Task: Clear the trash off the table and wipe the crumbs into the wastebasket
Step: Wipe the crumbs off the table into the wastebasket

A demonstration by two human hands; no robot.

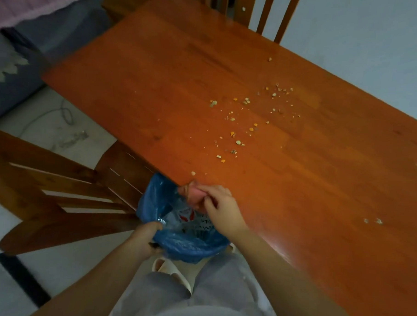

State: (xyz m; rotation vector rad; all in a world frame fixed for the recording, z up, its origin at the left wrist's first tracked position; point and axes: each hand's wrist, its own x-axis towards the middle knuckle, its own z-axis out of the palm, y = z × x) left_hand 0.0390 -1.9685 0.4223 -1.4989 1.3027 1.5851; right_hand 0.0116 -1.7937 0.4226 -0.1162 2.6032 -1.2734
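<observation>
A wastebasket lined with a blue plastic bag (175, 242) hangs just below the near edge of the orange wooden table (297, 185). My left hand (146, 238) grips the bag's rim on its left side. My right hand (221, 207) is closed on a pink cloth (189, 191) at the table's edge, right above the bag's mouth. A printed wrapper (192, 220) lies inside the bag. Several yellow and pale crumbs (247, 116) are scattered over the middle of the table, one crumb (193, 173) close to the cloth, and two more crumbs (372, 221) lie at the right.
A wooden chair (65, 189) stands at the left, tucked against the table's side. Another chair's back (273, 15) rises at the far edge. A blue-grey sofa (27, 61) and a cable (61, 113) on the pale floor are at the left.
</observation>
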